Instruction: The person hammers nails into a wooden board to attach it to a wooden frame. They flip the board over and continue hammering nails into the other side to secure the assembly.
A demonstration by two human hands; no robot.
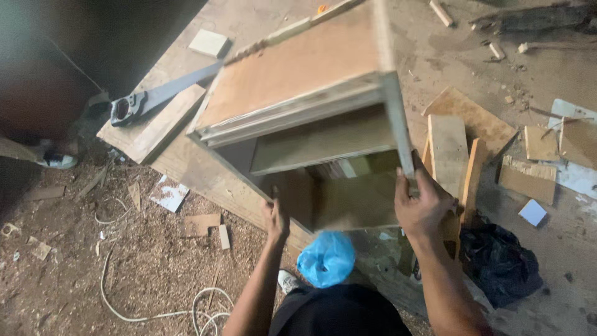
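Blue bag (pixel 326 258) sits nearest. Box (pixel 311 118) is held tilted over the bench (pixel 186 165): left hand (pixel 275 218) pinches its lower edge, right hand (pixel 423 205) is clamped on the side panel. Thin grip: box could slip, twist, hit the saw (pixel 155 96).

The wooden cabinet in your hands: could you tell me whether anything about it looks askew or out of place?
Yes: the wooden cabinet sits tilted, both hands gripping its open front edges. A handsaw lies on the workbench, overhanging its edge.
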